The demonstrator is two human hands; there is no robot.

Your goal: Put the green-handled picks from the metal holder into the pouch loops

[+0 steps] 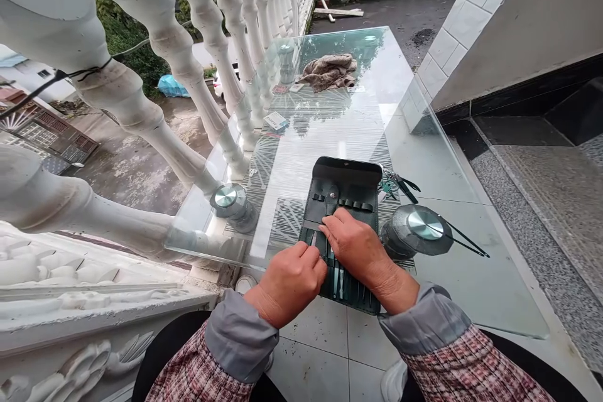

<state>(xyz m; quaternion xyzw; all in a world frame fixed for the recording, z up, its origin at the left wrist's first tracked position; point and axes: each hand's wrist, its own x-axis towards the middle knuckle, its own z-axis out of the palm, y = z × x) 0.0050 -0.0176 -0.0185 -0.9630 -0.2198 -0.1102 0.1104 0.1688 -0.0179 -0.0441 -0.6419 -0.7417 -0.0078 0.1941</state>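
A black manicure case [346,169] lies unfolded on the glass table, with loops in its upper half and several slim metal tools [338,282] in its lower half. My left hand [296,273] is closed in a pinch over the case's left side, around a slim metal tool [313,238] whose pointed tip shows; the rest is hidden by the fingers. Lying across the middle of the case, my right hand [355,245] has its thumb and fingers pressed together at the pocket's edge band. Beside the case, on the right, are black-handled clippers [405,187].
The glass tabletop [438,169] rests on round supports with metal caps [226,196]. A thin black two-armed tool [466,242] lies at the right. Farther off are a small box [276,120] and a crumpled brown cloth [328,71]. White balusters [188,56] line the left; steps [541,169] rise right.
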